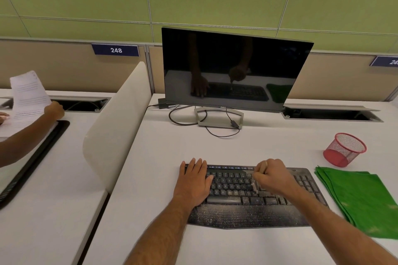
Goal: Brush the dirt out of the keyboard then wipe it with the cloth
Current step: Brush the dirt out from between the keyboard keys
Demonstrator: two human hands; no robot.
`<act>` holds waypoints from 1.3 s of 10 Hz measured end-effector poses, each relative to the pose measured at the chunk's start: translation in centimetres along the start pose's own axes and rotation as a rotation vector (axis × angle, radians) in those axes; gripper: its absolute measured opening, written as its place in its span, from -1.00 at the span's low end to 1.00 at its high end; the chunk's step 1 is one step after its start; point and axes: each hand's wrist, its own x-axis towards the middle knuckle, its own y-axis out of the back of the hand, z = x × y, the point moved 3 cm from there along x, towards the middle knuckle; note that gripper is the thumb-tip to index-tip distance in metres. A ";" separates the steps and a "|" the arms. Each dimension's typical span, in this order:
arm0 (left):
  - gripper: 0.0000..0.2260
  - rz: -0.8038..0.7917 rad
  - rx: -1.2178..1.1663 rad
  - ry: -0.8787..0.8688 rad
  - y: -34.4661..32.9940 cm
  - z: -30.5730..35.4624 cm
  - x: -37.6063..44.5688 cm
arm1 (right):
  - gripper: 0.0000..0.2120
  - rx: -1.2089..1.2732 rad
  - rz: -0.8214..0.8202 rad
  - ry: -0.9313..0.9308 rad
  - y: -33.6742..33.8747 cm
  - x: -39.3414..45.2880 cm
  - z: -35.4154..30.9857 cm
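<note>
Head view, nearest first: 2 bare forearms reach in from the bottom edge to a black keyboard point(247, 198) lying on the white desk point(215, 247), its palm rest and lower keys speckled with pale dirt. Left hand point(193, 180) lies flat, fingers straight, pressing on the keyboard's left end. Right hand point(272, 175) is curled tight around a small brush point(263, 168), whose pale handle pokes up out of the fist while the bristle end touches the keys around mid-board. Just beside the keyboard on the right lies a folded green cloth point(357, 198), untouched. Behind the cloth sits a red mesh cup point(344, 149), tilted. Farther back stands a dark monitor point(234, 66) with loose cables at its stand. At far left, past a white divider point(116, 120), another person's hand point(53, 111) holds papers point(29, 97).
</note>
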 end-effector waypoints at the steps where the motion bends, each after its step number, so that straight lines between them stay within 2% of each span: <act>1: -0.44 -0.002 0.000 0.000 0.0 0.0 0.0 | -0.59 0.031 0.052 0.011 0.3 0.2 -0.2; 3: -0.44 -0.009 -0.003 0.000 0.0 0.0 0.1 | -0.68 0.023 -0.011 0.007 -0.5 -0.1 -1.0; 4: -0.44 -0.003 -0.007 0.004 -0.1 0.0 0.1 | -0.66 0.043 0.023 0.014 -0.4 0.0 -0.8; 5: -0.44 0.007 -0.003 0.003 -0.1 0.0 0.1 | -0.73 0.034 0.077 0.024 -0.2 0.2 -0.7; 6: -0.44 0.001 -0.002 0.000 -0.1 0.0 0.1 | -0.76 -0.015 0.001 0.016 -0.8 0.2 -0.8; 7: -0.44 0.001 -0.004 0.000 -0.1 0.0 0.1 | -0.74 -0.003 -0.025 0.014 -0.9 0.3 -0.8; 9: -0.44 0.010 0.001 -0.004 0.0 0.0 0.0 | -0.76 0.065 0.052 0.016 -0.6 0.3 -1.2; 11: -0.44 0.006 0.001 -0.005 0.0 0.0 0.1 | -0.74 0.104 -0.021 -0.006 -1.3 0.2 -1.4; 13: -0.44 0.004 -0.003 -0.003 0.0 -0.1 0.1 | -0.71 0.156 0.044 -0.010 -1.0 0.2 -1.7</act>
